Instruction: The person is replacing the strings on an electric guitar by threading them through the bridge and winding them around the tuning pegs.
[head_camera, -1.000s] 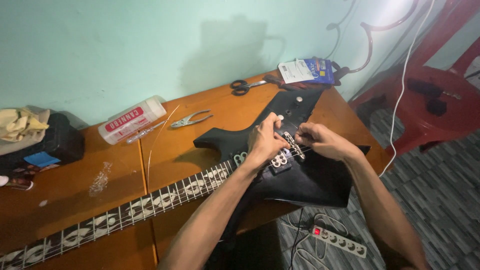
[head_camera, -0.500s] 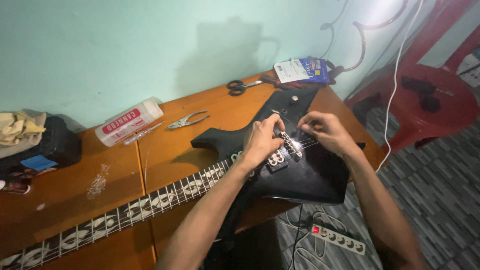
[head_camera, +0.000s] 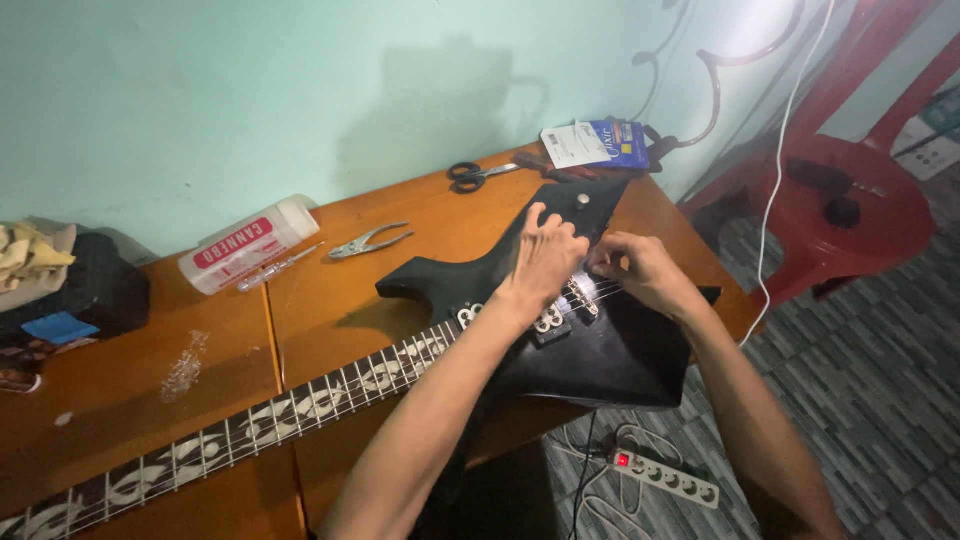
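A black electric guitar (head_camera: 600, 345) with a pointed body lies flat on the wooden table (head_camera: 330, 310), its inlaid neck (head_camera: 250, 425) running to the lower left. My left hand (head_camera: 545, 260) rests on the body over the pickups, fingers curled and pressing near the strings. My right hand (head_camera: 640, 270) sits just beside it at the bridge, fingertips pinching at the strings and the metal bridge parts. What the fingertips grip is hidden by the hands.
Pliers (head_camera: 370, 240), a thin screwdriver (head_camera: 280, 268) and a white bottle lying on its side (head_camera: 245, 245) sit behind the guitar. Scissors (head_camera: 480, 175) and a string packet (head_camera: 595, 145) lie at the far edge. Red plastic chair (head_camera: 830, 210) right; power strip (head_camera: 665, 475) on the floor.
Both hands stayed together at the bridge and shifted slightly toward the far end of the guitar body. The camera view drifted a little; the guitar has not moved.
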